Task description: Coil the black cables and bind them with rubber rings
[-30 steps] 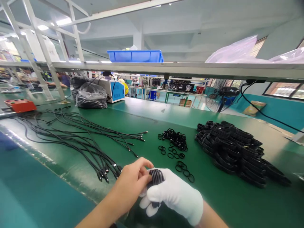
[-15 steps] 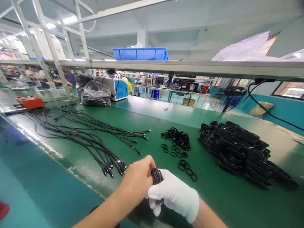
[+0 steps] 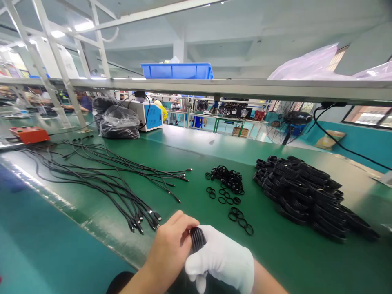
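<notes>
A coiled black cable [image 3: 197, 239] is held between my two hands at the bench's near edge. My bare left hand [image 3: 173, 241] has its fingers bent against the coil's left side. In a white glove, my right hand [image 3: 222, 259] wraps round the coil from the right; its lower part is hidden by the glove. Straight black cables [image 3: 122, 192] with plugs lie to the left. Small black rings [image 3: 235, 213] lie loose beyond my right hand, near a heap of the same rings [image 3: 228, 179]. A large pile of coiled cables [image 3: 301, 196] stands to the right.
Everything lies on a green bench [image 3: 190, 151]. A shelf [image 3: 239, 85] crosses above it, bearing a blue bin [image 3: 177, 71]. Farther back are a blue-and-white machine [image 3: 150, 116] and a plastic bag [image 3: 119, 122]. An orange control box [image 3: 30, 134] sits far left.
Both hands have moved slightly down and toward me with the coiled cable. My left fingers have shifted over the top of the coil. The view has turned a little.
</notes>
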Action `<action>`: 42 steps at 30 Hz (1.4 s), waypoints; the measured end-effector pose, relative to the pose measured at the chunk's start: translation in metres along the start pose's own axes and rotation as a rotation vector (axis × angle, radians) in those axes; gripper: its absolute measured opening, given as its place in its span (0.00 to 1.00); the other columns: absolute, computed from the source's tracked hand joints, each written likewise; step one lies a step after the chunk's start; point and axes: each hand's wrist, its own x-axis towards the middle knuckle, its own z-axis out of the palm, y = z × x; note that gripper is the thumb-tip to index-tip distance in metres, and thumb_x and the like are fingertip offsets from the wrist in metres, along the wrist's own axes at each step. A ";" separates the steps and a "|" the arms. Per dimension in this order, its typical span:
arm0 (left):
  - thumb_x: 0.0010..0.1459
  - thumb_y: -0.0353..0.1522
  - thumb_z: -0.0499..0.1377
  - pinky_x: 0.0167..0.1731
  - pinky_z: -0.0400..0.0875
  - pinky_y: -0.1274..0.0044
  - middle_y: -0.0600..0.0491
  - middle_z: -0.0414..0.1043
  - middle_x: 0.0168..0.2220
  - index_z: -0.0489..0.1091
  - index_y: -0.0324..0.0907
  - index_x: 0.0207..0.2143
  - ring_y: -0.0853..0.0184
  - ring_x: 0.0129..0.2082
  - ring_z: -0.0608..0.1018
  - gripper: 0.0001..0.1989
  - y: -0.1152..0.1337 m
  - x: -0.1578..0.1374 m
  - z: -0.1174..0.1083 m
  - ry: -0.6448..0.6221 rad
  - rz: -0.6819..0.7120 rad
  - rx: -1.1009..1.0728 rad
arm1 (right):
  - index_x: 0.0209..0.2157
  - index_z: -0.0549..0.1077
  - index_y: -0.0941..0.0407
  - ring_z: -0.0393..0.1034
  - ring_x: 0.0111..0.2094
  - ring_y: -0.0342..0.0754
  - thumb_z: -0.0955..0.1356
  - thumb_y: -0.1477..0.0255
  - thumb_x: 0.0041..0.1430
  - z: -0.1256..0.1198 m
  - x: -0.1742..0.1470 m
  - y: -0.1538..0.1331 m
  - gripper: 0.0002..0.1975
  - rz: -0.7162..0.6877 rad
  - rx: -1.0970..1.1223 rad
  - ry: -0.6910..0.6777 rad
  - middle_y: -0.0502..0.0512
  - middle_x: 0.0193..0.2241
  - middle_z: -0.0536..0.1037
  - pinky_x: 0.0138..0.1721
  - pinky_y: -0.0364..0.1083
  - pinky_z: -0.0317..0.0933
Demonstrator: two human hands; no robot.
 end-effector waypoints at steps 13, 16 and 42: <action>0.48 0.19 0.52 0.23 0.62 0.82 0.56 0.66 0.24 0.73 0.42 0.27 0.72 0.24 0.69 0.14 -0.011 0.002 0.009 0.045 -0.058 -0.126 | 0.15 0.67 0.61 0.61 0.11 0.38 0.67 0.78 0.36 0.006 0.002 -0.003 0.02 0.025 -0.040 0.085 0.47 0.11 0.67 0.11 0.36 0.53; 0.49 0.21 0.55 0.25 0.64 0.81 0.56 0.68 0.26 0.73 0.42 0.30 0.71 0.24 0.70 0.11 -0.008 0.008 0.001 -0.012 -0.115 -0.175 | 0.18 0.70 0.62 0.59 0.09 0.38 0.66 0.76 0.35 0.007 0.003 -0.007 0.03 0.055 0.037 0.077 0.47 0.10 0.65 0.10 0.36 0.54; 0.56 0.32 0.52 0.41 0.70 0.72 0.50 0.76 0.39 0.72 0.41 0.39 0.63 0.39 0.76 0.11 -0.041 0.090 0.005 -0.318 -0.161 -0.046 | 0.32 0.66 0.60 0.72 0.23 0.47 0.70 0.73 0.34 -0.033 -0.014 0.007 0.18 -0.058 0.389 0.194 0.53 0.23 0.74 0.20 0.42 0.64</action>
